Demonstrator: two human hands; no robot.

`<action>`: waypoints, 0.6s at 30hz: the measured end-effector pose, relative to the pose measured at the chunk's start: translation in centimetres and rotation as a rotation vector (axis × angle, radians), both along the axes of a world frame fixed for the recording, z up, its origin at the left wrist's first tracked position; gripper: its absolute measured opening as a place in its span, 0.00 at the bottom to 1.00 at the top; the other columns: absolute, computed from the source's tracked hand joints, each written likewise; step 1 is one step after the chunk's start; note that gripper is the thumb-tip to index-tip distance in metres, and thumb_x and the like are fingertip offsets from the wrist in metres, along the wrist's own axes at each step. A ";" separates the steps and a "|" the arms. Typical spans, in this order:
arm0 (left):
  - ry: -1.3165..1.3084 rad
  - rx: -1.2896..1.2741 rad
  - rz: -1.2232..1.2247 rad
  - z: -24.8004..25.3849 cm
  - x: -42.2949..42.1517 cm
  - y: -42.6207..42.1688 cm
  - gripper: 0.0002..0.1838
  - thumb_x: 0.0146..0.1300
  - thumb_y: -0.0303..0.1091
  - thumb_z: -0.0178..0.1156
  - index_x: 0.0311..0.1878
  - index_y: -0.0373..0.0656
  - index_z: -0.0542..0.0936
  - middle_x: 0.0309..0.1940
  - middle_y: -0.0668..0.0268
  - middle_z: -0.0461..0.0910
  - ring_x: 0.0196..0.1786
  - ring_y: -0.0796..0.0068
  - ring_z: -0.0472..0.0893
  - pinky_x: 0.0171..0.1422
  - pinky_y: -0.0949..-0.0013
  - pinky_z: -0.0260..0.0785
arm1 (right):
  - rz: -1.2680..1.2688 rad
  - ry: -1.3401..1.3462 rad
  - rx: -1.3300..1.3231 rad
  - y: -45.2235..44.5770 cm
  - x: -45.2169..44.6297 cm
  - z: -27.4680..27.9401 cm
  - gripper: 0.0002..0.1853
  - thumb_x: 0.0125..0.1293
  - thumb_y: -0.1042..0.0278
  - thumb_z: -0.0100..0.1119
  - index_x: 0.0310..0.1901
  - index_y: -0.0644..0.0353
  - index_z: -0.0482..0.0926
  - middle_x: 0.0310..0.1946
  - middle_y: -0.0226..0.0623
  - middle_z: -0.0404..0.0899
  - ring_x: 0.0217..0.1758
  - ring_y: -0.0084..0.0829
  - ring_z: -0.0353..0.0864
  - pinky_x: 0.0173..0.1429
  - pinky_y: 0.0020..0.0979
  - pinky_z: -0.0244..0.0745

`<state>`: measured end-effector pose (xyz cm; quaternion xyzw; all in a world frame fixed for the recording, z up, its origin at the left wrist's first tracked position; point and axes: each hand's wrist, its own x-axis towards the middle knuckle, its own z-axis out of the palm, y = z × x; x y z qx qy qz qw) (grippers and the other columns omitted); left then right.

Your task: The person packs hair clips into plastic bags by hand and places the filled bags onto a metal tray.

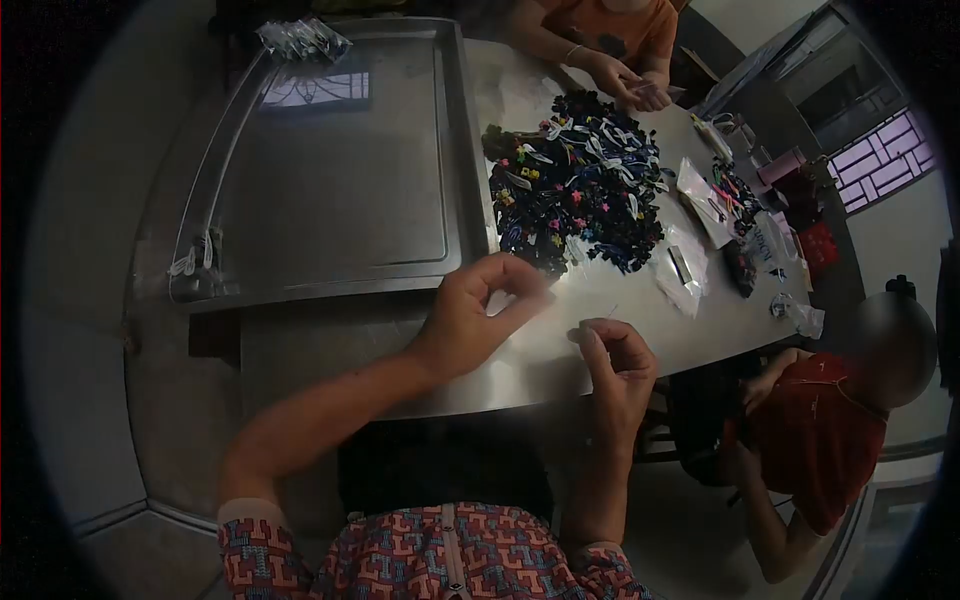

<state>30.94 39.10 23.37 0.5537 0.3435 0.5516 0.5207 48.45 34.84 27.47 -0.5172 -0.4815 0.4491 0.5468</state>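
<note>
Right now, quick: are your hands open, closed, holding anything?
Left hand: loosely curled; blur hides whether it holds anything.
Right hand: pinched closed; anything held is too small to tell.

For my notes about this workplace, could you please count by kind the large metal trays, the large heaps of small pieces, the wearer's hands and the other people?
Large metal tray: 1
Large heap of small pieces: 1
Wearer's hands, left hand and right hand: 2
Other people, person in orange and person in red: 2
Total: 6
</note>
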 end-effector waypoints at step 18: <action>0.955 0.812 0.424 0.3 0.6 -1.8 0.25 0.61 0.34 0.57 0.61 0.33 0.74 0.60 0.54 0.71 0.72 0.53 0.63 0.77 0.49 0.53 | 0.117 -0.526 0.157 -1.4 -0.6 -1.0 0.10 0.63 0.74 0.63 0.46 0.59 0.83 0.37 0.33 0.81 0.45 0.30 0.73 0.55 0.33 0.64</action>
